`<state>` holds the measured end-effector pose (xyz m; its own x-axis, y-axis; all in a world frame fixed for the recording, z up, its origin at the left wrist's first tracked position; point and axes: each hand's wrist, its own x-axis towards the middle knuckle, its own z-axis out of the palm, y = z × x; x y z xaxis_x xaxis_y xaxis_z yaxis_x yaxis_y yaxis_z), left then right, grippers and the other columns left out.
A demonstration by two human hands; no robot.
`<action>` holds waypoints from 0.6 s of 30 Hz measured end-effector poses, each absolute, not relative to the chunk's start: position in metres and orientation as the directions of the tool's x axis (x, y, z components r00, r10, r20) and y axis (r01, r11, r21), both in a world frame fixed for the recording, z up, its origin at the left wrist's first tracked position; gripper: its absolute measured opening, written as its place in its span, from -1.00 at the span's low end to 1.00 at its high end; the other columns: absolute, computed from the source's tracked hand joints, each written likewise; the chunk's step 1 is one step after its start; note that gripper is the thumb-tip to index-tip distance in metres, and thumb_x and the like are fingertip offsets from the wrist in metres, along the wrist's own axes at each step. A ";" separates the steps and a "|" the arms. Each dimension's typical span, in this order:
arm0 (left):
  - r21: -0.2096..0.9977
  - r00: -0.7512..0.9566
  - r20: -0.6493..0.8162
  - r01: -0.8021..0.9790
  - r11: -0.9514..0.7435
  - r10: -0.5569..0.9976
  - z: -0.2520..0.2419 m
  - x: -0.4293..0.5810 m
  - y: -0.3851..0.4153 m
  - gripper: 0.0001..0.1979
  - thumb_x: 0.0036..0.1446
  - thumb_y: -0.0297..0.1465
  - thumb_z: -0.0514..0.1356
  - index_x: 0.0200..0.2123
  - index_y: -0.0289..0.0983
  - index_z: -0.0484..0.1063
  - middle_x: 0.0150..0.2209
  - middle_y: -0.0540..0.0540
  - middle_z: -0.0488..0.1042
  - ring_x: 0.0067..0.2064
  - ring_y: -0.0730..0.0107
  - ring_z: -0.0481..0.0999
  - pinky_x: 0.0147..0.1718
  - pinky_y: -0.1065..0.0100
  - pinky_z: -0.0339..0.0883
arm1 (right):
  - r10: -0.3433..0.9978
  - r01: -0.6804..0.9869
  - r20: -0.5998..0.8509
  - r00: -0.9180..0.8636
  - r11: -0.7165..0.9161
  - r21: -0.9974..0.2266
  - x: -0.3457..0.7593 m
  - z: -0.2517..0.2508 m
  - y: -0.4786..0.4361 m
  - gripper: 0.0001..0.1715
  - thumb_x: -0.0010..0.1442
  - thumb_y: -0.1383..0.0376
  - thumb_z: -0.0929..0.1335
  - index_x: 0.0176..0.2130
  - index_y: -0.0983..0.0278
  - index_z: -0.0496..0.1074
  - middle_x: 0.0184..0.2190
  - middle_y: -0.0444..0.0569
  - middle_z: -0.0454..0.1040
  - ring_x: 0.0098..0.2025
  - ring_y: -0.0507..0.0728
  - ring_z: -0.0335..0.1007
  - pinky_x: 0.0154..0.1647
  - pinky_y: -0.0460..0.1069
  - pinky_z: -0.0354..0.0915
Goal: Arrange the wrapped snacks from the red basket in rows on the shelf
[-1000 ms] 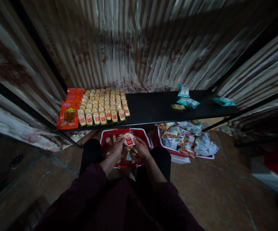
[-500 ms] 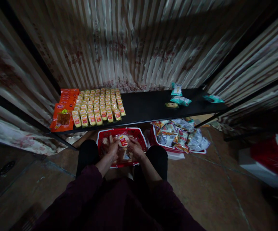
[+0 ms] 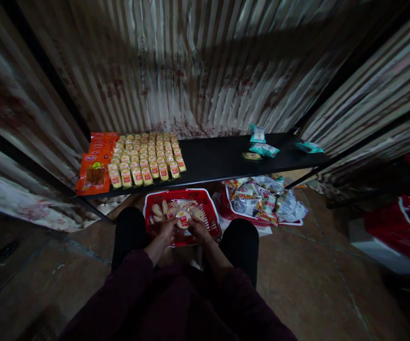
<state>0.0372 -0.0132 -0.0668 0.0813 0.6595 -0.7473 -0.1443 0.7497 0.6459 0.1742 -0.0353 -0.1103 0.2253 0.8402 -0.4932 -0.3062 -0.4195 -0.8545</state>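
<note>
Between my knees stands a red basket [image 3: 210, 208] with a white rim, holding several round, pale packaged snacks [image 3: 159, 208]. Over its near part, a round wrapped cracker packet [image 3: 182, 219] with a red and yellow label is held face up. My left hand [image 3: 165, 229] grips its left edge, and my right hand [image 3: 198, 229] pinches the right edge. Both hands are closed on the packet; some fingertips are hidden beneath it. Ahead, on the black shelf [image 3: 212, 156], rows of small yellow-wrapped cakes [image 3: 144, 161] stand beside orange snack packets [image 3: 94, 173].
Teal packets [image 3: 264, 150] and a small yellow-green packet [image 3: 252, 156] lie on the shelf's right part. A second red basket [image 3: 228, 206], full of snack bags [image 3: 258, 199], stands under the shelf. Further right is another red basket [image 3: 386, 227]. Thin black posts frame the shelf, with striped curtains behind.
Both hands have lowered the round packet slightly toward me, uncovering more of the basket's contents. My right knee has shifted outward to the right. The shelf items stay in place.
</note>
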 end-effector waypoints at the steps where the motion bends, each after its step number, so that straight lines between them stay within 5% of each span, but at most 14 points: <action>1: 0.646 0.084 -0.747 -0.145 0.750 0.660 -0.067 0.036 -0.012 -0.74 0.01 -0.28 0.29 -0.23 -0.27 0.44 -0.41 -0.05 0.53 -0.42 0.46 0.51 -0.45 0.50 0.30 | 0.832 -0.327 -0.505 0.229 -0.423 -0.845 0.173 -0.110 -0.034 -0.69 -0.16 0.23 0.40 -0.33 0.26 0.47 -0.58 -0.14 0.48 -0.53 0.03 0.37 -0.46 -0.08 0.30; 9: 0.621 0.127 -0.765 -0.120 0.775 0.632 -0.066 0.030 -0.009 -0.74 0.05 -0.32 0.26 -0.17 -0.27 0.44 -0.41 -0.06 0.54 -0.43 0.45 0.52 -0.44 0.48 0.33 | 0.781 -0.386 -0.571 0.253 -0.460 -0.800 0.172 -0.113 -0.032 -0.74 -0.18 0.31 0.39 -0.35 0.25 0.49 -0.60 -0.16 0.48 -0.58 0.02 0.32 -0.52 -0.09 0.25; 18: 0.592 0.122 -0.784 -0.144 0.793 0.608 -0.073 0.030 -0.005 -0.78 0.16 -0.42 0.14 -0.12 -0.32 0.40 -0.43 -0.08 0.53 -0.48 0.44 0.51 -0.46 0.46 0.38 | 0.809 -0.225 -0.530 0.255 -0.484 -0.846 0.172 -0.121 -0.022 -0.86 -0.18 0.30 0.37 -0.46 0.25 0.43 -0.66 -0.18 0.41 -0.59 0.02 0.29 -0.53 -0.09 0.24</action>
